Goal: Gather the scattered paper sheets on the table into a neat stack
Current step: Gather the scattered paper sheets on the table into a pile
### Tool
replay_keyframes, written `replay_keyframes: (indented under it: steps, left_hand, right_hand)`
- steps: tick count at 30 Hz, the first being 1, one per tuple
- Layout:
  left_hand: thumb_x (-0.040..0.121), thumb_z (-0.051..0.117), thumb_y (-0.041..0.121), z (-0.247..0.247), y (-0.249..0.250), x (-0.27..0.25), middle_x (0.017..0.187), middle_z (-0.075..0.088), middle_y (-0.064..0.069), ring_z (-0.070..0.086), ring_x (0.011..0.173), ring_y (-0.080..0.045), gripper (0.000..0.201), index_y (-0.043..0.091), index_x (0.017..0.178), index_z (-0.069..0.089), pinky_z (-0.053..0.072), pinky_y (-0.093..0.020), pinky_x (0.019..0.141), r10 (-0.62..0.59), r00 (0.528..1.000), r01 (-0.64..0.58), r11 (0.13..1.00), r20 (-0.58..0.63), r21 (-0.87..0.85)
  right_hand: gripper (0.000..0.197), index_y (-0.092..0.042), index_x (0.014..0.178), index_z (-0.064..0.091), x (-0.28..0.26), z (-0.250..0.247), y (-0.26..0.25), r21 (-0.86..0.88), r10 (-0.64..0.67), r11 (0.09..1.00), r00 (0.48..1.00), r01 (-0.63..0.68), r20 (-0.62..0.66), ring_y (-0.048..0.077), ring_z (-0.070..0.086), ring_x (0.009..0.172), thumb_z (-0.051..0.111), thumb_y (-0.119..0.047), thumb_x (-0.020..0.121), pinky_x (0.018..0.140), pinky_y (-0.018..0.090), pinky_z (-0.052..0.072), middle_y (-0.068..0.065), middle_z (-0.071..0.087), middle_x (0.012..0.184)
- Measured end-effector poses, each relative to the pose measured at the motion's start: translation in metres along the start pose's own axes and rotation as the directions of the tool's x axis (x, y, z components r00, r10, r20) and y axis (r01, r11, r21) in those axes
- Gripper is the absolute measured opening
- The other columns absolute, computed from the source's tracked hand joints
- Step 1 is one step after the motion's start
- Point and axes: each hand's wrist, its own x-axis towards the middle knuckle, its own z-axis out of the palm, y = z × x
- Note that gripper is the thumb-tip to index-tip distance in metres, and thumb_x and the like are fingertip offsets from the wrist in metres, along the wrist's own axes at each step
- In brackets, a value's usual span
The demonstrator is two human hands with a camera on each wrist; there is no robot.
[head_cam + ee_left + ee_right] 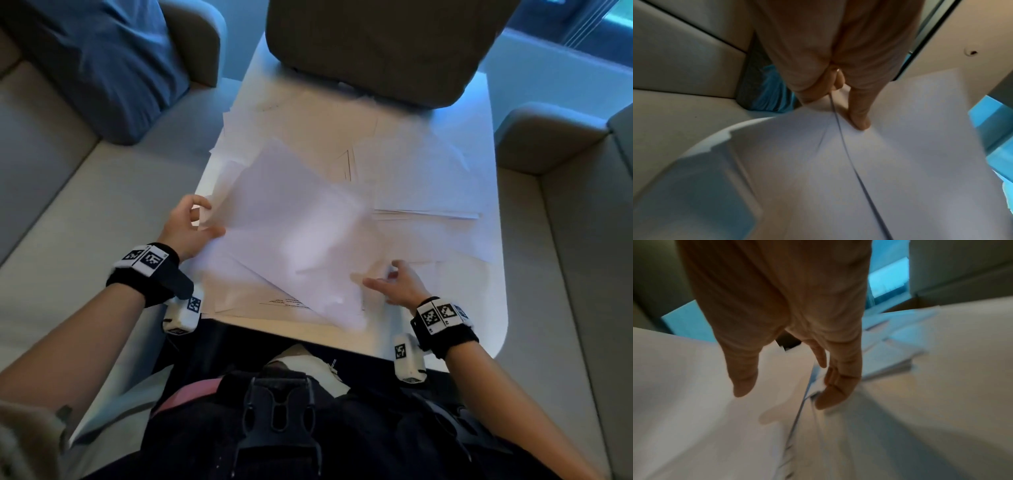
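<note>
White paper sheets point(411, 164) lie scattered and overlapping over most of the white table point(376, 339). A lifted bundle of sheets point(291, 233) tilts above the near left part of the table. My left hand point(191, 222) pinches its left edge; in the left wrist view the thumb point(859, 116) presses on top of the bundle point(838, 178) with the fingers underneath. My right hand point(387, 279) hovers at the bundle's right edge with relaxed fingers. In the blurred right wrist view its fingers point(824, 399) hang beside the sheet point(694, 386) and grip nothing.
A thin pile of sheets point(428, 214) lies at the table's right. A brown chair back point(370, 44) stands against the far edge. A blue cushion point(102, 68) rests on the grey sofa point(68, 205) to the left, and an armrest point(548, 137) is on the right.
</note>
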Motion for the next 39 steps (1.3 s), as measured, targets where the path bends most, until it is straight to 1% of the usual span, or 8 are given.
replay_keyframes:
  steps: [5,12,16,20,26,32,36,39]
  left_hand:
    - [0.065,0.077,0.012,-0.009,-0.012,-0.006,0.108,0.059,-0.014,0.055,0.094,-0.027,0.047,0.047,0.087,0.056,0.048,-0.043,0.082,-0.021,0.994,0.018,0.999,0.105,0.026]
    - [0.074,0.072,-0.005,-0.006,-0.028,-0.006,0.082,0.036,-0.002,0.036,0.065,-0.016,0.059,0.051,0.085,0.058,0.034,-0.023,0.061,0.047,0.993,-0.057,0.994,0.109,0.089]
    - [0.075,0.070,-0.007,-0.002,-0.028,-0.009,0.072,0.025,0.006,0.032,0.050,-0.002,0.056,0.047,0.083,0.058,0.031,-0.013,0.060,0.070,0.997,-0.072,0.995,0.040,0.070]
    - [0.080,0.066,-0.007,-0.001,-0.031,-0.010,0.082,0.041,0.007,0.044,0.076,-0.005,0.047,0.036,0.098,0.056,0.038,-0.021,0.084,0.031,0.996,-0.036,0.998,0.080,0.059]
    - [0.087,0.062,0.004,0.003,-0.041,-0.008,0.120,0.059,0.004,0.052,0.117,-0.014,0.042,0.044,0.100,0.058,0.035,-0.026,0.102,-0.004,0.990,-0.015,0.991,0.139,0.135]
    - [0.090,0.060,0.035,0.018,-0.027,-0.011,0.141,0.045,0.000,0.042,0.126,-0.020,0.049,0.024,0.134,0.043,0.030,-0.030,0.105,-0.061,0.990,0.038,0.984,0.127,0.175]
    - [0.077,0.078,0.020,0.022,-0.023,-0.018,0.154,0.022,0.005,0.028,0.137,-0.017,0.099,0.029,0.149,0.010,0.024,-0.032,0.111,0.014,0.991,-0.046,0.968,0.131,0.247]
    - [0.075,0.076,0.010,0.024,-0.022,-0.017,0.151,0.031,-0.001,0.033,0.137,-0.025,0.098,0.033,0.148,0.014,0.028,-0.037,0.109,0.013,0.996,-0.042,0.942,0.088,0.333]
  right_hand:
    - [0.048,-0.009,0.120,0.053,0.010,0.017,-0.004,0.334,0.010,0.943,1.000,-0.009,-0.001,0.016,0.063,0.085,0.075,-0.026,0.080,0.060,0.027,0.048,0.012,0.063,0.113]
    - [0.104,-0.009,0.139,0.034,0.030,0.003,-0.017,0.114,0.126,0.988,0.967,-0.102,-0.223,0.033,0.047,0.120,0.088,-0.042,0.056,0.097,0.046,0.049,0.013,0.035,0.137]
    - [0.060,-0.007,0.115,0.055,0.024,0.002,-0.024,0.030,0.062,0.998,0.995,-0.060,-0.077,0.025,0.057,0.101,0.084,-0.026,0.066,0.091,0.035,0.049,0.008,0.059,0.112]
    - [0.017,-0.016,0.084,0.064,0.028,-0.011,-0.015,-0.110,-0.062,0.993,0.981,0.042,-0.185,0.028,0.063,0.087,0.075,-0.024,0.073,0.071,0.028,0.045,0.008,0.066,0.086]
    - [0.012,-0.019,0.092,0.074,0.039,-0.052,-0.005,-0.016,-0.149,0.987,0.875,0.160,-0.460,0.023,0.064,0.084,0.065,-0.021,0.083,0.080,0.027,0.051,0.005,0.069,0.087]
    - [0.021,-0.022,0.102,0.072,0.051,-0.043,-0.030,-0.051,-0.326,0.945,0.906,0.324,-0.269,0.016,0.061,0.085,0.063,-0.012,0.086,0.068,0.018,0.048,0.005,0.068,0.093]
    - [0.022,-0.017,0.107,0.072,0.049,-0.010,-0.055,-0.178,-0.409,0.905,0.905,0.387,-0.113,0.017,0.061,0.093,0.060,-0.016,0.088,0.082,0.022,0.045,0.001,0.069,0.101]
    - [0.029,-0.016,0.115,0.066,0.052,0.006,-0.059,-0.205,-0.387,0.907,0.919,0.367,-0.068,0.017,0.058,0.099,0.064,-0.019,0.086,0.084,0.021,0.041,0.000,0.066,0.110]
